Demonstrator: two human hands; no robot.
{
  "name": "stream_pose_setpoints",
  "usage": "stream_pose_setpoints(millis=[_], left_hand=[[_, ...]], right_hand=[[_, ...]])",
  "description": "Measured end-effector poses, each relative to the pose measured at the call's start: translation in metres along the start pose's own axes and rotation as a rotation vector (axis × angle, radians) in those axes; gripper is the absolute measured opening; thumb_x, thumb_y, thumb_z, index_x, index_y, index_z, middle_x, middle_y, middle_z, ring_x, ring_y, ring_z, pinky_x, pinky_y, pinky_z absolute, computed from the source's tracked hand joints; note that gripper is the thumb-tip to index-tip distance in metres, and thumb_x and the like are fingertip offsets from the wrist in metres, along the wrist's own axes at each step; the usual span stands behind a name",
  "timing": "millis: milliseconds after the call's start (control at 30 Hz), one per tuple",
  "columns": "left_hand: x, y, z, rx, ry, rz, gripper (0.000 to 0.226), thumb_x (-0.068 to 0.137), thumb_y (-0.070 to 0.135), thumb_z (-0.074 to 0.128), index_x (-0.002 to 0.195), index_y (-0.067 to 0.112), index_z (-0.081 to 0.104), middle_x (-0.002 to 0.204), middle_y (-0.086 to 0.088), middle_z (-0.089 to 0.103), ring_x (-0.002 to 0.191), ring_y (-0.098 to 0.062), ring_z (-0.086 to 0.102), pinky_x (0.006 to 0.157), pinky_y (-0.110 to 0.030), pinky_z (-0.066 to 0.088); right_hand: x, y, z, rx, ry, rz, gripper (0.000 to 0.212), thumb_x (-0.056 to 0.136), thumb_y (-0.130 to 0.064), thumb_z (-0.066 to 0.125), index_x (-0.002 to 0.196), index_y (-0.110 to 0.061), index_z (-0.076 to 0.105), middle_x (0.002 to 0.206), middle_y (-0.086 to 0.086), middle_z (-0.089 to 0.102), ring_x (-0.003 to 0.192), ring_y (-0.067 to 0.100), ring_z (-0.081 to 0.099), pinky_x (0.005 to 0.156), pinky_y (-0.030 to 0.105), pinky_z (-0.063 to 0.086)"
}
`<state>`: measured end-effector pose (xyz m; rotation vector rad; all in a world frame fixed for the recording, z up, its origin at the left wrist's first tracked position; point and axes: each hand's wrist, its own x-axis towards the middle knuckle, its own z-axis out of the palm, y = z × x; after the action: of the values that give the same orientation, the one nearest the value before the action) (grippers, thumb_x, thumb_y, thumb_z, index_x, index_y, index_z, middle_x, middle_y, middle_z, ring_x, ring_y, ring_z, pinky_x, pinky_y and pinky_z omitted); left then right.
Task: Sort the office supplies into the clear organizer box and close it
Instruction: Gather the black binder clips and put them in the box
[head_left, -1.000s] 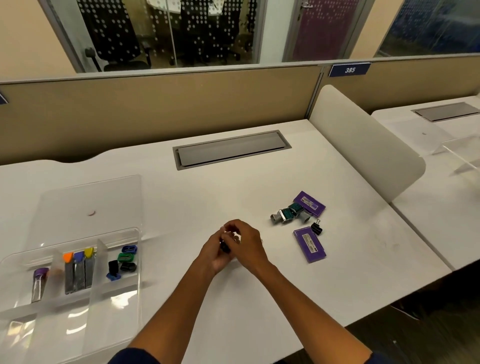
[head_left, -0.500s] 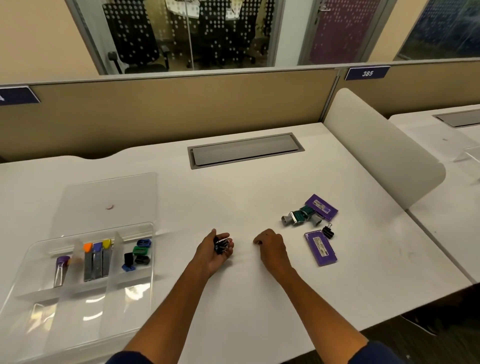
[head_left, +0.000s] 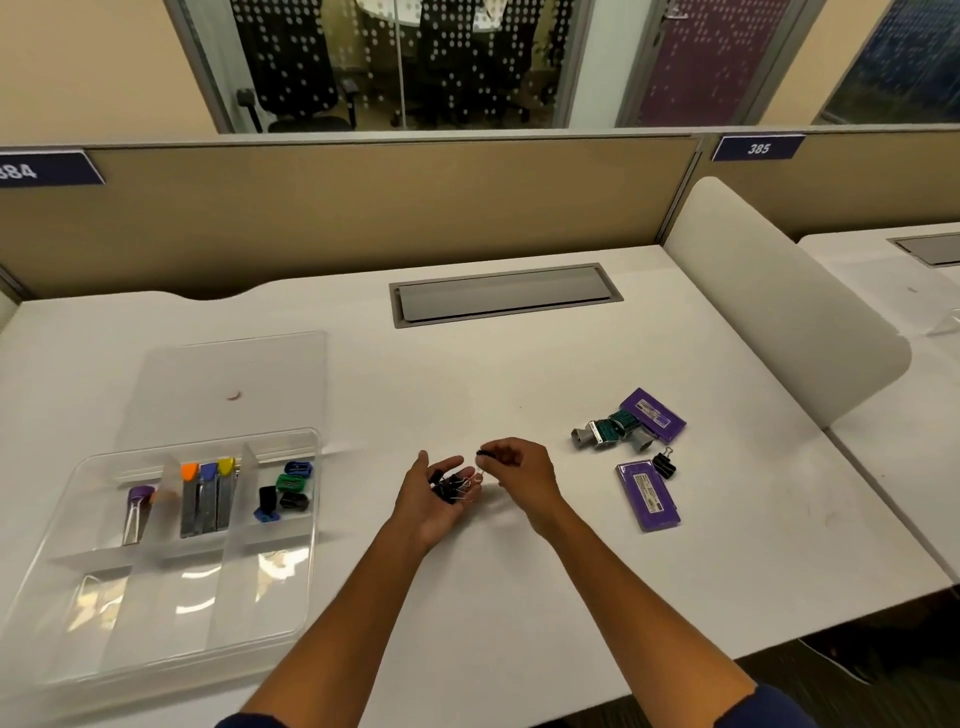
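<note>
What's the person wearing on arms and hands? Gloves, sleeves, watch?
No gloves on the left hand or right hand; no watch or band shows at the wrists. Forearms are uncovered. A dark navy left sleeve and right sleeve show only near the elbows.

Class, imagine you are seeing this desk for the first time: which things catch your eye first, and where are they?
First come the hands at the middle of the white desk: the left hand, palm up, carries a pile of small black binder clips, and the right hand pinches a single black binder clip just above. Next come the clear plastic divided tray on the left and the two flat purple boxes on the right.
</note>
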<state>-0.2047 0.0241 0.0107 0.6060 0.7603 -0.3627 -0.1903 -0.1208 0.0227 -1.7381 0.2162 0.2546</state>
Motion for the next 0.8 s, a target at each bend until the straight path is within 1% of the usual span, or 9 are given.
stream_pose_setpoints(millis=[100,167,267,367,400,467,600,700,800], left_hand=[[-0.009,0.007,0.0,-0.108,-0.017,0.043,0.059,0.1,0.047,0.035,0.108,-0.005,0.061,0.111,-0.026,0.061,0.105,-0.036,0.061,0.102,-0.047,0.045],[-0.014,0.015,-0.004,-0.174,-0.015,0.076,0.063,0.099,0.049,0.032,0.111,-0.005,0.062,0.115,-0.024,0.062,0.112,-0.035,0.059,0.104,-0.045,0.044],[-0.026,0.03,-0.015,-0.22,-0.002,0.142,0.063,0.1,0.049,0.03,0.119,-0.003,0.06,0.121,-0.022,0.062,0.117,-0.033,0.057,0.099,-0.041,0.046],[-0.045,0.046,-0.027,-0.244,0.005,0.243,0.053,0.102,0.042,0.032,0.11,-0.001,0.063,0.113,-0.019,0.065,0.108,-0.029,0.061,0.091,-0.037,0.049],[-0.052,0.051,-0.032,-0.254,0.008,0.276,0.05,0.102,0.04,0.033,0.104,0.0,0.064,0.108,-0.018,0.066,0.104,-0.028,0.063,0.089,-0.036,0.05],[-0.064,0.063,-0.044,-0.289,0.041,0.342,0.048,0.1,0.04,0.038,0.1,0.0,0.065,0.106,-0.019,0.068,0.104,-0.029,0.063,0.093,-0.038,0.05],[-0.092,0.086,-0.078,-0.332,0.118,0.461,0.054,0.097,0.042,0.043,0.118,-0.004,0.061,0.117,-0.023,0.064,0.114,-0.034,0.06,0.103,-0.042,0.046],[-0.112,0.101,-0.11,-0.361,0.191,0.561,0.057,0.094,0.045,0.047,0.12,-0.004,0.061,0.115,-0.023,0.064,0.113,-0.034,0.061,0.102,-0.042,0.048],[-0.13,0.115,-0.139,-0.392,0.289,0.63,0.058,0.094,0.049,0.045,0.11,-0.002,0.067,0.112,-0.022,0.067,0.108,-0.033,0.064,0.094,-0.039,0.052]], right_hand=[[-0.006,-0.008,0.032,0.092,-0.028,0.018,0.01,0.085,-0.022,0.07,0.093,-0.021,0.075,0.091,-0.003,0.076,0.089,0.009,0.07,0.084,0.028,0.055],[-0.011,-0.014,0.055,0.118,-0.018,0.022,0.015,0.09,-0.027,0.062,0.098,-0.023,0.074,0.099,-0.005,0.075,0.095,0.009,0.069,0.089,0.028,0.054],[-0.023,-0.023,0.089,0.25,0.007,0.058,0.023,0.097,-0.021,0.051,0.107,-0.023,0.071,0.108,-0.005,0.072,0.101,0.007,0.066,0.084,0.021,0.052],[-0.037,-0.038,0.12,0.369,0.009,0.059,0.027,0.099,-0.017,0.046,0.107,-0.021,0.071,0.108,-0.003,0.071,0.102,0.009,0.065,0.083,0.018,0.051],[-0.041,-0.041,0.132,0.403,-0.001,0.064,0.027,0.099,-0.017,0.045,0.108,-0.019,0.07,0.109,-0.002,0.071,0.102,0.01,0.065,0.085,0.02,0.051],[-0.049,-0.048,0.154,0.458,-0.035,0.083,0.027,0.099,-0.018,0.045,0.111,-0.016,0.07,0.11,0.0,0.071,0.103,0.012,0.066,0.088,0.022,0.052],[-0.067,-0.055,0.203,0.53,-0.154,0.135,0.025,0.097,-0.022,0.051,0.109,-0.013,0.071,0.11,0.007,0.072,0.105,0.019,0.067,0.094,0.03,0.054],[-0.086,-0.059,0.243,0.535,-0.272,0.198,0.024,0.094,-0.027,0.055,0.104,-0.013,0.072,0.104,0.009,0.073,0.1,0.021,0.069,0.085,0.029,0.056],[-0.101,-0.063,0.279,0.581,-0.363,0.253,0.023,0.091,-0.027,0.059,0.094,-0.01,0.073,0.094,0.01,0.073,0.092,0.022,0.068,0.083,0.031,0.055]])
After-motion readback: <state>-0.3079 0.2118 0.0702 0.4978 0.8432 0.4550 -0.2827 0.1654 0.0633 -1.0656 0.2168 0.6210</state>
